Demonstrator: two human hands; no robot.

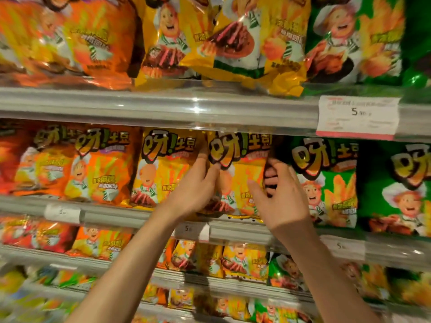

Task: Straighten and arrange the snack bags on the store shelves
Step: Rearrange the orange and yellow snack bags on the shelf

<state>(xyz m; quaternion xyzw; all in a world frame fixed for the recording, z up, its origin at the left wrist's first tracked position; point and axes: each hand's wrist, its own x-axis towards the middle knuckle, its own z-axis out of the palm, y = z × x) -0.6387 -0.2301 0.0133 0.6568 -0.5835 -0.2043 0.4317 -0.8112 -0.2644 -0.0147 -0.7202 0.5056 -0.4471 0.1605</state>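
Observation:
A yellow snack bag (240, 164) stands upright on the middle shelf (233, 229), between another yellow bag (161, 169) and a green bag (326, 180). My left hand (198, 187) grips the yellow bag's left edge, fingers curled around it. My right hand (279, 197) holds its right edge, fingertips tucked behind the bag and thumb on its front. Orange bags (98, 169) fill the left of this shelf.
The shelf above (163, 106) carries orange, yellow and green bags, some tilted and overlapping its rail. A white price tag (356, 116) hangs at its right. Lower shelves (163, 273) hold several smaller bags. Small price tags sit on the middle rail.

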